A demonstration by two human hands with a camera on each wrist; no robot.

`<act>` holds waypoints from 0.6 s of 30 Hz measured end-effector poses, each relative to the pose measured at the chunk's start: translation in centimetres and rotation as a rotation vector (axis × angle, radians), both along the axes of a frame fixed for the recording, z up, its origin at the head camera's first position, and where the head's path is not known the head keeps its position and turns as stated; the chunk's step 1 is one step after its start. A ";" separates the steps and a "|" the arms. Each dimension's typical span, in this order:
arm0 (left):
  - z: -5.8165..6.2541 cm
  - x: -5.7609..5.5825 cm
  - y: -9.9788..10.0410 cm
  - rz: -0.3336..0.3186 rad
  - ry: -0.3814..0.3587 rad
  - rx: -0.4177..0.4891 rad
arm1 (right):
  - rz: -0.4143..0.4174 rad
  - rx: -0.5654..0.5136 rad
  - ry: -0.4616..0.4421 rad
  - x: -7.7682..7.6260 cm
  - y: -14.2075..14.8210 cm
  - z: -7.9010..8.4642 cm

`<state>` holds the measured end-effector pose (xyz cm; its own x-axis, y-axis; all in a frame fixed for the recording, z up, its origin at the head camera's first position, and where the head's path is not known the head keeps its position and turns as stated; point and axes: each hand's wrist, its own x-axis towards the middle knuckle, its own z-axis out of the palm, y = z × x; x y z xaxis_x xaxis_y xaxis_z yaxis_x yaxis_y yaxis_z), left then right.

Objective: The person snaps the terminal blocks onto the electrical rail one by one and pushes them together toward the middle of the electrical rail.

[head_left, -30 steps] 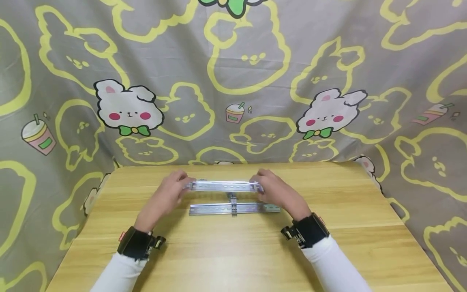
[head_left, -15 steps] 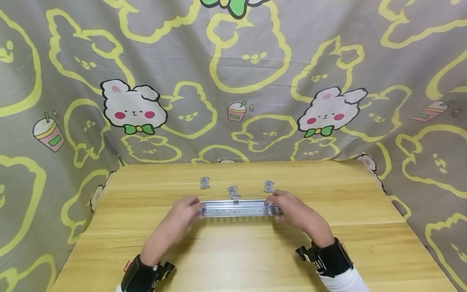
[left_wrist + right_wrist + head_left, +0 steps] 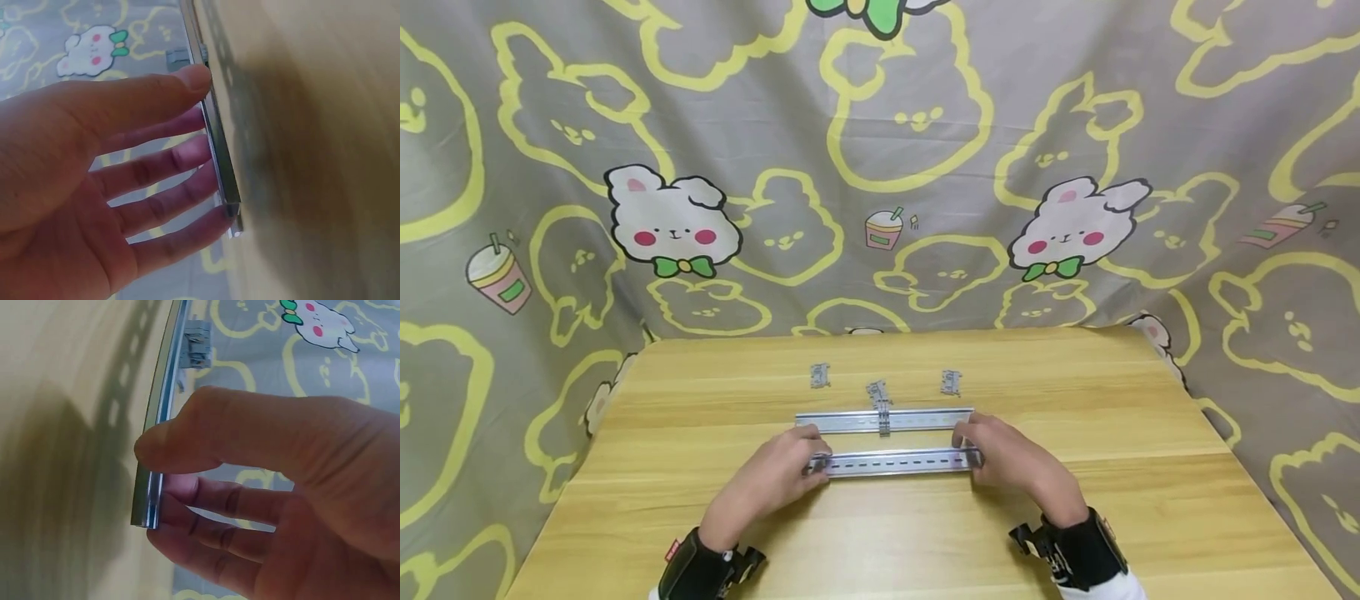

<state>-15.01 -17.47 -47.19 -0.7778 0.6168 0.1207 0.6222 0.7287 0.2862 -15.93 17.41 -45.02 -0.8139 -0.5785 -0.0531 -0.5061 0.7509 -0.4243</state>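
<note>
A slotted metal DIN rail (image 3: 895,464) lies crosswise between my two hands, low over the table. My left hand (image 3: 772,473) pinches its left end, thumb on the near edge and fingers behind, as the left wrist view shows. At the other end, my right hand (image 3: 1021,458) holds the rail between thumb and fingers. Just behind it is a second DIN rail (image 3: 835,423), roughly parallel, with grey terminal blocks (image 3: 883,422) clipped across its middle.
Behind the rear rail lies a grey terminal block (image 3: 877,392), close to the clipped ones. Others sit farther back, a grey block (image 3: 820,376) on the left and a grey block (image 3: 951,382) on the right. A patterned curtain (image 3: 917,275) hangs behind the wooden table (image 3: 880,542).
Both hands have brought the held rail toward me, from behind the other rail, over it, to its near side. The rear rail and loose blocks are now uncovered.
</note>
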 end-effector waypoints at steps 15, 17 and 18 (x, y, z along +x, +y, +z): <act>-0.7 -0.2 0.3 0.040 0.050 0.009 | -0.001 0.026 0.004 -0.5 -0.4 -1.2; -0.8 -0.2 0.3 0.043 0.042 0.004 | -0.001 0.024 0.003 -0.5 -0.4 -1.4; -0.8 -0.1 0.3 0.044 0.039 0.002 | -0.001 0.023 0.002 -0.5 -0.4 -1.5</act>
